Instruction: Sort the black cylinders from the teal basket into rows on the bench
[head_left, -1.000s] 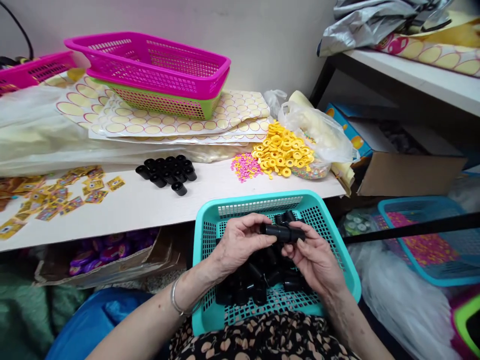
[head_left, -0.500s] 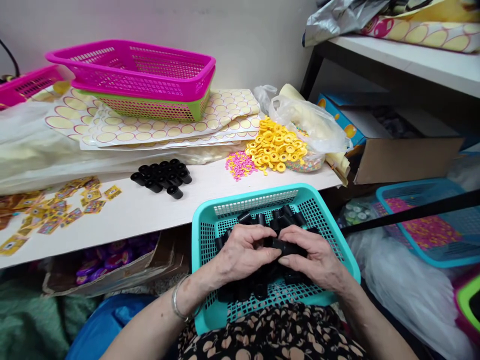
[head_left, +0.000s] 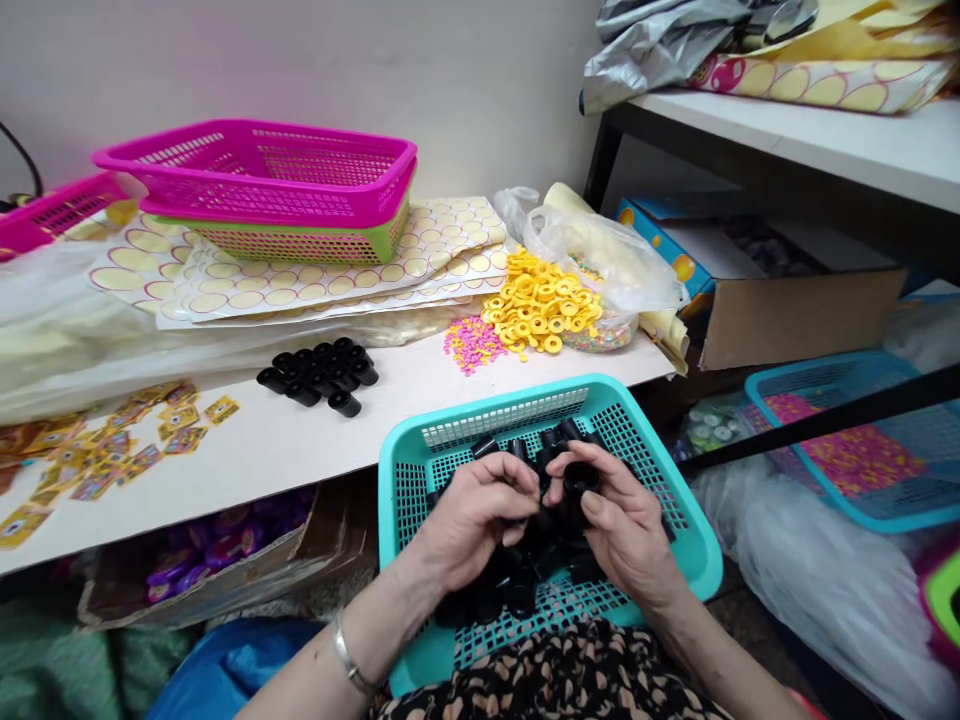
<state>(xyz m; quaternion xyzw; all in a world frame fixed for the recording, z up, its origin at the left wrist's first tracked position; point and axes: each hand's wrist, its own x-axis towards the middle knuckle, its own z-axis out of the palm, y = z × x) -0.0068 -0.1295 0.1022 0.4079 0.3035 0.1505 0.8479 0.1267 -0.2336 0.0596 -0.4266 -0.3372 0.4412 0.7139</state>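
Note:
A turquoise plastic basket (head_left: 699,568) rests in front of me, with many short black plastic tubes (head_left: 519,594) lying loose in it. Above them, my right hand (head_left: 626,525) grips one black tube (head_left: 582,480) between thumb and fingers, its round open end turned up towards me. Close to its left, my left hand (head_left: 476,520) is closed, thumb against fingertips; whatever it holds, if anything, is hidden. On the white table, a cluster of similar black tubes (head_left: 319,377) stands upright or leans together.
Yellow ring-shaped pieces (head_left: 541,300) and small pink and yellow bits (head_left: 474,343) are heaped on the table (head_left: 420,385). Gold packets (head_left: 112,445) lie left. Magenta (head_left: 270,195) and green baskets sit on printed sheets. A black bar (head_left: 825,425) crosses at right.
My hands have drawn slightly apart. The tube, earlier lying sideways between both hands, is now tipped open end up in my right hand. The view has shifted slightly.

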